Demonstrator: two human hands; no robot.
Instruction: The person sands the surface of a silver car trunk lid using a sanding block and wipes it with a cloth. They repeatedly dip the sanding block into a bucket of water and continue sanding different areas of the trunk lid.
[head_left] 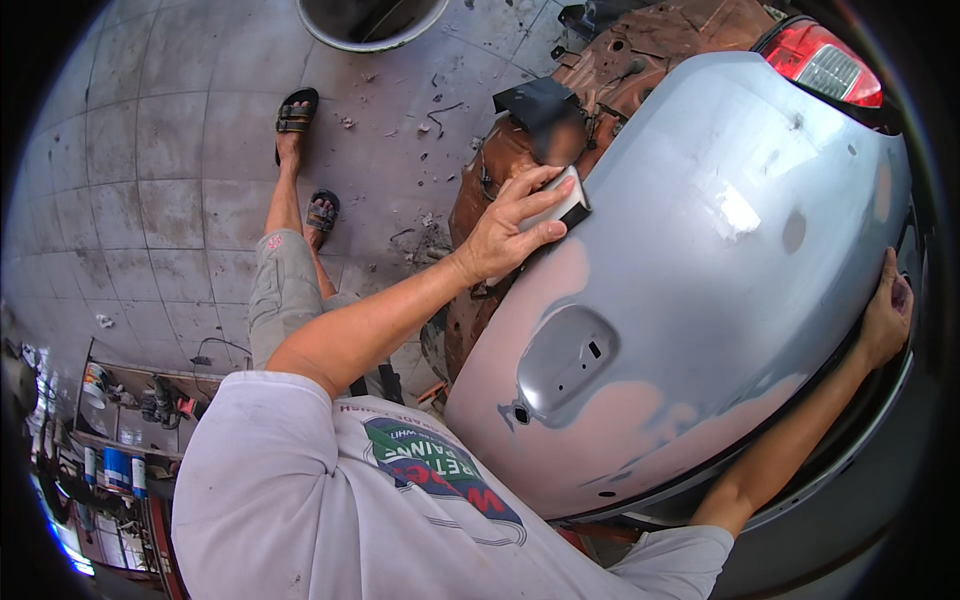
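My left hand (515, 222) grips a sanding block (567, 200), pale on top with a dark base, with the thumb on its near side. The block rests at the left edge of a grey car body panel (690, 260), whose surface carries smooth pinkish filler patches (610, 420). A handle recess (567, 362) with small slots and holes is pressed into the panel. At the far right, my right hand (888, 315) is curled over the panel's edge, with some fingertips hidden. A red and clear tail light (825, 62) sits at the panel's top right corner.
Rusty brown car metal (660, 45) lies beyond and left of the panel. Debris is scattered on the tiled floor (150, 150). A round basin (372, 22) stands at the top. A low shelf (130, 440) with tools and cans is at lower left. Sandalled legs (283, 210) show at left.
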